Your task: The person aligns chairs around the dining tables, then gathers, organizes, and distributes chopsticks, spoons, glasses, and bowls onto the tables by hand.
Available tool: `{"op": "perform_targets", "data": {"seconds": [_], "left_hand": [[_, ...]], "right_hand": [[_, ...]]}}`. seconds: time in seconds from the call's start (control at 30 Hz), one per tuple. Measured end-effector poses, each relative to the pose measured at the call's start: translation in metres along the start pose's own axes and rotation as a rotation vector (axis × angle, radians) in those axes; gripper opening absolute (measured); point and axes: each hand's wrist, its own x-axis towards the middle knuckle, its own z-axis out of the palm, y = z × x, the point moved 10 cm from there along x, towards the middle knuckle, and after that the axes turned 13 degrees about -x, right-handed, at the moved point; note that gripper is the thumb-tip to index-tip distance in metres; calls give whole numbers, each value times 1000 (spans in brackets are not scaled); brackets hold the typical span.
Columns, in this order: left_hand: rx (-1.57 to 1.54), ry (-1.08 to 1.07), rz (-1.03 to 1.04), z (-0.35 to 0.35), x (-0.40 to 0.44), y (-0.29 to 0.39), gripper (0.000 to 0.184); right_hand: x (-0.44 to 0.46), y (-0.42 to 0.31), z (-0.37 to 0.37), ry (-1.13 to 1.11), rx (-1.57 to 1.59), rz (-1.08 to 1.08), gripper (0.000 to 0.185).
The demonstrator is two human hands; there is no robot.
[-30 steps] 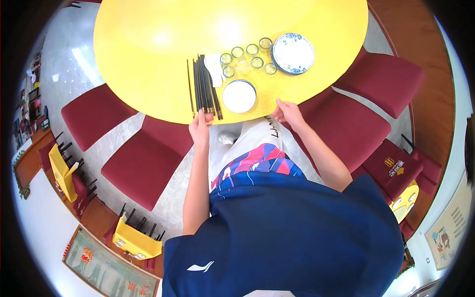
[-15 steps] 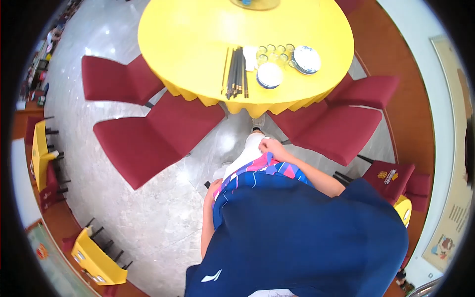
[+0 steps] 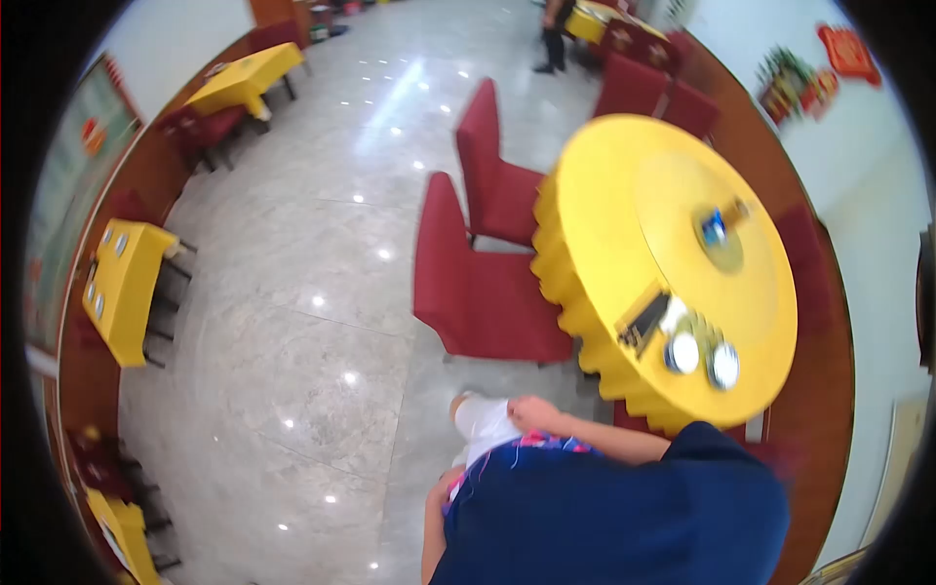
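My right hand (image 3: 531, 414) rests against the white cloth over my leg (image 3: 485, 429), its fingers curled in. Whether it grips anything is hidden. Lower down, my left hand (image 3: 447, 485) lies beside my other thigh near the pink and blue patterned hem (image 3: 546, 444); its fingers are mostly out of sight. To the right stands a round table with a yellow cloth (image 3: 604, 214). On it are dark chopsticks (image 3: 643, 320), something white like napkins (image 3: 673, 312), small glasses (image 3: 700, 330) and two stacks of white bowls or plates (image 3: 682, 353), apart from both hands.
Two maroon chairs (image 3: 448, 283) stand at the table's left side. A glass turntable with a blue item (image 3: 715, 229) tops the table. Grey tiled floor (image 3: 292, 341) stretches left towards yellow-covered tables (image 3: 136, 283) along the wall. A person in dark trousers (image 3: 554, 44) stands far ahead.
My view has swung left, so the round table now lies to the right and more floor and side tables show. Both hands stay by my thighs.
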Motion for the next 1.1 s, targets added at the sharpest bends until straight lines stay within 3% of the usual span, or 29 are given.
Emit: {"op": "perform_targets", "data": {"seconds": [0.07,0.1,0.23,0.37,0.53,0.6,0.63,0.7,0.73,0.8,0.87,1.0,1.07,1.1], "left_hand": [[-23,65,20,-2,-16,-23,46],[-32,102,20,6,-59,-66,46],[-109,330,-53,-44,-61,-71,46],[-231,562,-155,-134,-93,-62,46],[-285,657,-252,-267,-131,-19,45],[-525,805,-554,-311,-163,-20,43],[-541,822,-567,-332,-169,-12,43],[-769,1144,-465,-375,-203,-6,44],[-788,1159,-475,-365,-208,-3,44],[-992,1472,-355,-390,-245,0,47],[-1106,1655,-354,-383,-274,-22,51],[-1309,1910,-478,-329,-317,-69,55],[-942,1757,-617,-331,-337,-68,52],[-959,1760,-599,-344,-339,-90,52]], "right_hand": [[28,-40,-8,-31,6,-136,20],[44,-62,-12,-52,-17,-181,19],[123,-112,17,-92,-137,-296,20],[222,-192,37,-291,-172,-436,22],[325,-285,5,-327,-13,-361,33],[361,-311,7,-400,29,-390,38],[374,-319,13,-465,71,-387,44],[403,-344,31,-532,-35,-463,48],[405,-342,41,-578,-146,-520,52],[424,-370,45,-633,-205,-593,52],[450,-409,50,-669,-264,-668,53],[503,-476,87,-750,-325,-750,52],[517,-510,102,-758,-365,-760,51],[529,-536,99,-761,-398,-716,51]]}}
